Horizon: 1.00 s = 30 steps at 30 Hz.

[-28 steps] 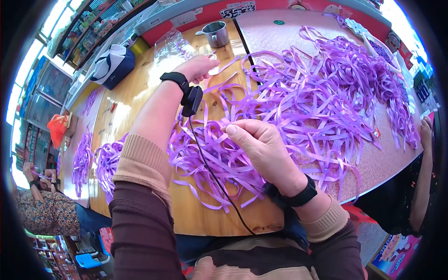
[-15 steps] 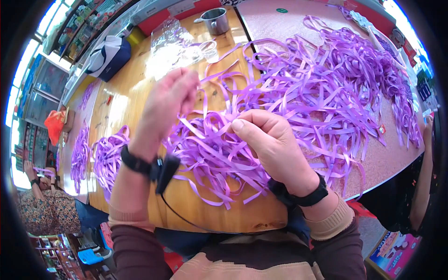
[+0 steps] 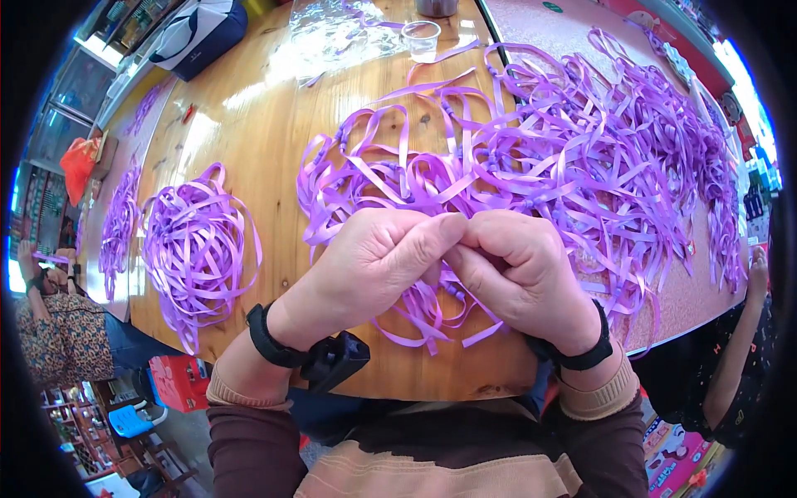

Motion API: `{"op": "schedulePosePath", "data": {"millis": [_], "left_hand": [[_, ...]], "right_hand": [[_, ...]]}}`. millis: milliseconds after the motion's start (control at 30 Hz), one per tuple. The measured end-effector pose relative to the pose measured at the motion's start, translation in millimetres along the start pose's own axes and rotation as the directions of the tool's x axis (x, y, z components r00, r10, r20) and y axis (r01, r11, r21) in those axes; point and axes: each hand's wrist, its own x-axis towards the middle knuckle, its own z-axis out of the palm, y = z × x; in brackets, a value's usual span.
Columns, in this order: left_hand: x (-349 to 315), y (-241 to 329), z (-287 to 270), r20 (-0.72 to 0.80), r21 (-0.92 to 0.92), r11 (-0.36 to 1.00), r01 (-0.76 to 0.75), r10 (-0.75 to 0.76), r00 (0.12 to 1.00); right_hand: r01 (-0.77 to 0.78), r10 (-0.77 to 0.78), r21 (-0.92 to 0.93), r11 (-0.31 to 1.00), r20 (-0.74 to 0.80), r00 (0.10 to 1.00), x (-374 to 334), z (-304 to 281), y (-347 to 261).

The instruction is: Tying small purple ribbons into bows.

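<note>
Over the near edge of a big tangle of purple ribbons (image 3: 573, 174), my two hands meet fingertip to fingertip. My left hand (image 3: 378, 257) is closed in a pinch, thumb pressed against the fingers. Beside it, my right hand (image 3: 523, 270) has its fingers curled in and its thumb tip touching the left fingertips. Whatever they pinch is hidden or too small to name. Ribbon loops lie right behind and below both hands, some with darker purple knots or beads along them.
A separate purple ribbon pile (image 3: 199, 249) lies left on the wooden table (image 3: 274, 166). Behind stand a clear plastic cup (image 3: 422, 40), a plastic bag (image 3: 332, 41) and a metal mug (image 3: 437, 7). A navy-and-white bag (image 3: 203, 37) sits far left. Other people work at both sides.
My left hand has come down and right from its raised place to meet the right hand. The view has shifted, and the left ribbon pile now shows more fully.
</note>
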Motion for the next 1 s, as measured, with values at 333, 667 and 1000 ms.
{"op": "schedulePosePath", "data": {"millis": [333, 667, 1000], "left_hand": [[1, -7, 4, -0.101, -0.164, 0.984, -0.063, 0.047, 0.994], [-4, -8, 0, -0.091, -0.332, 0.942, 0.044, -0.079, 0.993], [-3, -12, 5, -0.147, -0.067, 0.981, -0.184, 0.173, 0.974]], "right_hand": [[-0.143, 0.169, 0.163, 0.976, -0.158, 0.973, 1, 0, -13], [-0.018, 0.033, 0.094, 0.995, -0.162, 0.986, -3, -2, -6], [-0.033, 0.049, 0.104, 0.994, -0.15, 0.988, -2, -3, -8]]}}
